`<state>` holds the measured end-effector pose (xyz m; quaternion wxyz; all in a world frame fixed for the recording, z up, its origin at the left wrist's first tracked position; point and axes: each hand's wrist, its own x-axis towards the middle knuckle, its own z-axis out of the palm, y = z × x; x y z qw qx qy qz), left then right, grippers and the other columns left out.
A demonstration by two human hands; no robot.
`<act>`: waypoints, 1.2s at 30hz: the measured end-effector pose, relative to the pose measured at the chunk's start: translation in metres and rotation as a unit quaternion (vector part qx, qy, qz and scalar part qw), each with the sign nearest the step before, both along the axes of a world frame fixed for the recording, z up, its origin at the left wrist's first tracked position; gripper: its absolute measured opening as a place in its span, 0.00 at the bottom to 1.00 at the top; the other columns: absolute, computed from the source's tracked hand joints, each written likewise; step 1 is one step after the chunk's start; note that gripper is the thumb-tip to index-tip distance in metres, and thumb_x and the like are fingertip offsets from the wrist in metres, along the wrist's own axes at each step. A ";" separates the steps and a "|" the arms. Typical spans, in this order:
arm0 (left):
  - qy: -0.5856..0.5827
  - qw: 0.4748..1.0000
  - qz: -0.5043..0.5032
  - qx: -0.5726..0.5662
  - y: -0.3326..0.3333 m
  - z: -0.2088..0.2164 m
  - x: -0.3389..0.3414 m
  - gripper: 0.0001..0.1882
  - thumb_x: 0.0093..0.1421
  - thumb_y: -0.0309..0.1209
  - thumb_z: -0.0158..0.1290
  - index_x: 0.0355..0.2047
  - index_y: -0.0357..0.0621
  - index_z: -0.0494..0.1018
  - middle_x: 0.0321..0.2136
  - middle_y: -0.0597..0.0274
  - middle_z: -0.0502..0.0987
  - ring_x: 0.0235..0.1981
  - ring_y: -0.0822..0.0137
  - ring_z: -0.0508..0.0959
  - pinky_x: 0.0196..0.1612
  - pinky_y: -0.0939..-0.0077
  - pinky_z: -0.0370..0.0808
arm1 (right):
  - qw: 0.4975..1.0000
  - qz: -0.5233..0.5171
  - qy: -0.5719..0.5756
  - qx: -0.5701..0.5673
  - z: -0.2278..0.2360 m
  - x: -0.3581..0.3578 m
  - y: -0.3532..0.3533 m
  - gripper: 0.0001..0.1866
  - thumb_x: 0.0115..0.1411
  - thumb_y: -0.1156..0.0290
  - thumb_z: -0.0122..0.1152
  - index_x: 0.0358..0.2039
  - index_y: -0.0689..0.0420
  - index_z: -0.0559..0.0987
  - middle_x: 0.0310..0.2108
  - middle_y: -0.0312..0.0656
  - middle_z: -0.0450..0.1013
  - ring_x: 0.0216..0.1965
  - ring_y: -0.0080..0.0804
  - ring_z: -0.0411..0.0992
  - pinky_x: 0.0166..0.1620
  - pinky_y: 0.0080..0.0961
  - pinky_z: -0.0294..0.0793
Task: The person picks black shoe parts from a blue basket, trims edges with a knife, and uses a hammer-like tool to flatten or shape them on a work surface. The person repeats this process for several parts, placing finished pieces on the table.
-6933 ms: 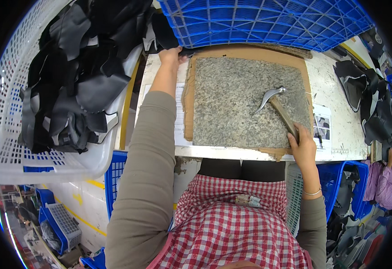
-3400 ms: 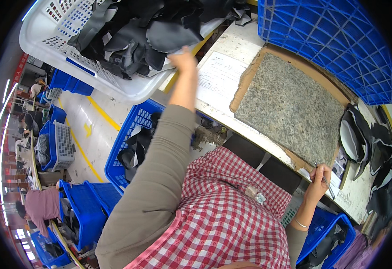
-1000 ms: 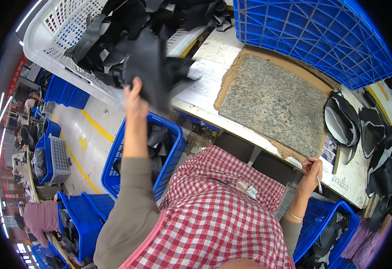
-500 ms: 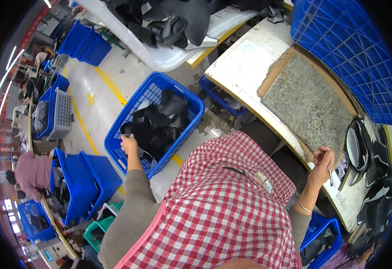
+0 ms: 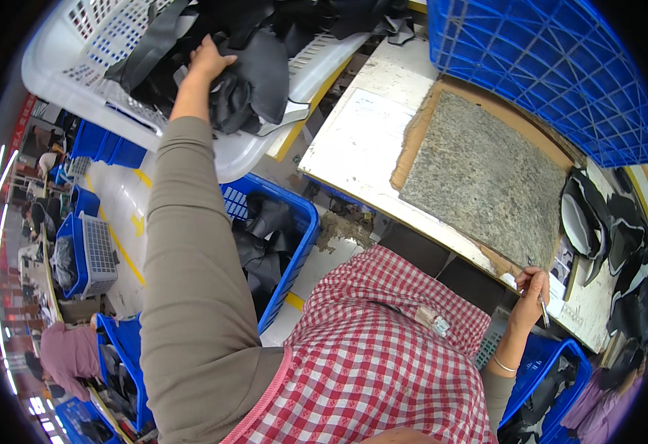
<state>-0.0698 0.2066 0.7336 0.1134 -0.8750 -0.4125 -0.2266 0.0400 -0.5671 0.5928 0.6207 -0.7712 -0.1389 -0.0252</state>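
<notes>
L hand (image 5: 207,58) at 11 o'clock, fingers closing on black leather piece (image 5: 254,78) in white basket (image 5: 79,81): pinch one layer only. R hand (image 5: 529,290) grips thin tool (image 5: 544,311), prob. hammer handle, at bench (image 5: 353,148) edge.

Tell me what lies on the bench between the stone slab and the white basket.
In the head view, a bare stretch of white bench top lies between the stone slab and the white basket; the left hand is in the basket.

- Grey stone slab (image 5: 487,185) lies on the white table (image 5: 353,148).
- Big blue crate (image 5: 546,66) stands behind the slab.
- Blue floor basket (image 5: 294,244) holds dark pieces.
</notes>
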 end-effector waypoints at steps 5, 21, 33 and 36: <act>0.123 0.967 -0.189 -0.121 -0.062 0.010 -0.017 0.16 0.51 0.28 0.69 0.37 0.40 0.75 0.30 0.50 0.79 0.39 0.49 0.82 0.47 0.65 0.77 | 0.996 -0.004 0.058 0.063 -0.013 0.005 -0.012 0.20 0.77 0.58 0.48 0.37 0.61 0.78 0.23 0.34 0.69 0.24 0.17 0.62 0.29 0.17 0.57; -0.368 0.807 -0.414 0.205 -0.323 0.041 0.078 0.10 0.61 0.29 0.65 0.38 0.34 0.82 0.41 0.51 0.86 0.34 0.59 0.85 0.39 0.71 0.82 | 0.992 -0.006 0.035 0.120 0.027 -0.014 -0.009 0.18 0.74 0.60 0.51 0.47 0.63 0.80 0.23 0.33 0.69 0.25 0.18 0.64 0.30 0.17 0.59; 0.139 0.705 -0.589 -0.370 -0.461 -0.112 0.164 0.55 0.55 0.58 0.66 0.76 0.64 0.50 0.59 0.47 0.72 0.63 0.50 0.72 0.67 0.61 0.68 | 0.988 0.120 0.042 0.089 0.008 0.036 0.021 0.09 0.67 0.69 0.65 0.36 0.56 0.73 0.26 0.27 0.69 0.26 0.11 0.63 0.30 0.13 0.59; 0.181 0.741 -0.584 -0.277 -0.474 -0.121 0.171 0.55 0.50 0.53 0.70 0.75 0.72 0.53 0.57 0.52 0.67 0.59 0.52 0.74 0.62 0.60 0.73 | 0.986 0.148 0.018 0.071 -0.001 0.057 0.047 0.10 0.66 0.70 0.67 0.33 0.56 0.72 0.26 0.27 0.69 0.28 0.11 0.62 0.31 0.14 0.60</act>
